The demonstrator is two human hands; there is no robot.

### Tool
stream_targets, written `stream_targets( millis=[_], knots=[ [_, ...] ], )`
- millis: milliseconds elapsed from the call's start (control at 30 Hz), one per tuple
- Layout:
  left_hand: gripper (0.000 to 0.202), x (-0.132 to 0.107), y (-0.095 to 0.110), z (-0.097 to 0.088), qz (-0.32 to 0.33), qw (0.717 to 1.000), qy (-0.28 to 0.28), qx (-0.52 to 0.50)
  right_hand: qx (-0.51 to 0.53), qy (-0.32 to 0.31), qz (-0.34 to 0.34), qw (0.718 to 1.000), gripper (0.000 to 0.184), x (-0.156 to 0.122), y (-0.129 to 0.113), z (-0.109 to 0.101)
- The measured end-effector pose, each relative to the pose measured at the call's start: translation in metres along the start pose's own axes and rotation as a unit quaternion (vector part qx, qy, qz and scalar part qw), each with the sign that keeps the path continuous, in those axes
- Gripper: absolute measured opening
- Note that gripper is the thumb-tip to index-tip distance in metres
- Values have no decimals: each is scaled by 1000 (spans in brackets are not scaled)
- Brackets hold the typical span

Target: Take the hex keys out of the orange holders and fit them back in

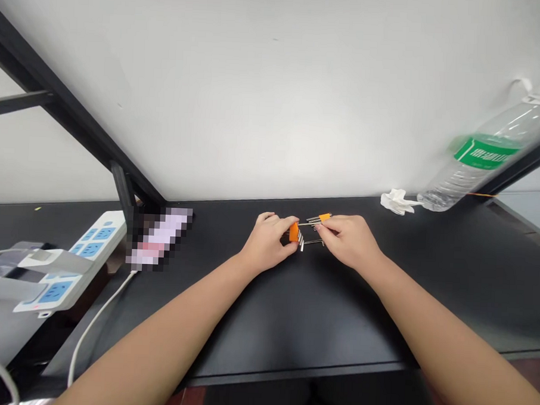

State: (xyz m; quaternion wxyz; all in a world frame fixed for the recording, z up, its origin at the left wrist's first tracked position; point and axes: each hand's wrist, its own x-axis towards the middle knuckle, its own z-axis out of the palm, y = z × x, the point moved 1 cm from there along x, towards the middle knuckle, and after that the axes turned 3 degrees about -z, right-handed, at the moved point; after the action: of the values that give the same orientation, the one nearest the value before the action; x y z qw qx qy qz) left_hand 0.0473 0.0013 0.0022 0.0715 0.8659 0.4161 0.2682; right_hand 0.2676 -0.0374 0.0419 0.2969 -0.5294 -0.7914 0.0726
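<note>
My left hand [270, 241] is closed around an orange hex key holder [294, 231], from which several short bent key ends stick out to the right. Between thumb and fingers, my right hand [349, 239] pinches a thin metal hex key [308, 224] that reaches across to the holder. Whether its tip is inside the holder I cannot tell. Just behind the right fingertips lies a second orange holder [325, 217] with several dark hex keys, partly covered by that hand. A loose hex key [314, 242] rests on the black table [300, 323] between the hands.
A large clear bottle with a green label [489, 152] and a crumpled tissue [397, 201] stand at the back right by the wall. To the left are a white power strip [86, 260] with plugs, a blurred-out phone-like item [161, 239], a white cable [95, 320] and a black metal frame [83, 123].
</note>
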Motion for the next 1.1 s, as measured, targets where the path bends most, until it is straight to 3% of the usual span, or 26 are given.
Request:
stream_targets(
  millis=[367,800,967,1100],
  knots=[
    [44,-1,-1,0,1,1000,0,3,-39,-35,-31,998,41,-1,1,0],
    [45,0,-1,0,0,1000,-5,27,-2,-69,-41,997,43,-2,-2,-3],
    [45,0,-1,-1,3,999,-13,44,98,-115,30,988,43,-2,-3,-3],
    [45,0,0,-2,3,999,-17,49,195,-157,118,961,37,-2,-2,-2]
  ],
)
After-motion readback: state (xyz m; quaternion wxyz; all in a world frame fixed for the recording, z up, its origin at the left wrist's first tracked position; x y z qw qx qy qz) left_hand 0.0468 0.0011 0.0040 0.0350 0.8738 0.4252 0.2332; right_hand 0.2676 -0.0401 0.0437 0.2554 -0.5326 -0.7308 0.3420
